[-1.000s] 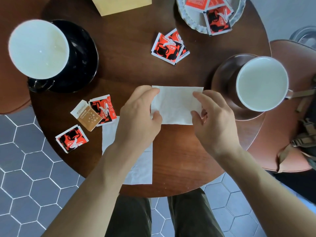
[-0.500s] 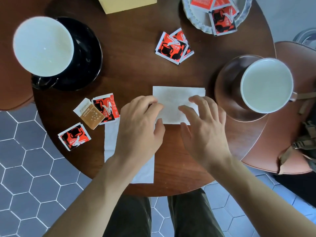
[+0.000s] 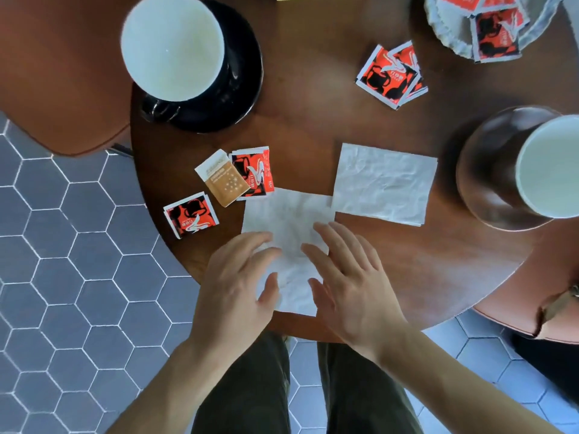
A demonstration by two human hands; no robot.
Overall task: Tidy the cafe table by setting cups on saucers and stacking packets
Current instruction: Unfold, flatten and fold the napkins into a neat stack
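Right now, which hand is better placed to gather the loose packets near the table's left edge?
Left. The left hand lies open on the unfolded napkin, nearer the brown packet and red packet. The right hand would need to cross over it.

Bare table point(image 3: 313, 126) runs between cups point(image 3: 172, 45) and packets point(image 3: 388, 76).

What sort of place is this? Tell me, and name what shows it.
Probably a cafe: a small round wooden table holds cups on saucers, loose sugar packets, paper napkins, over a hexagon-tiled floor.
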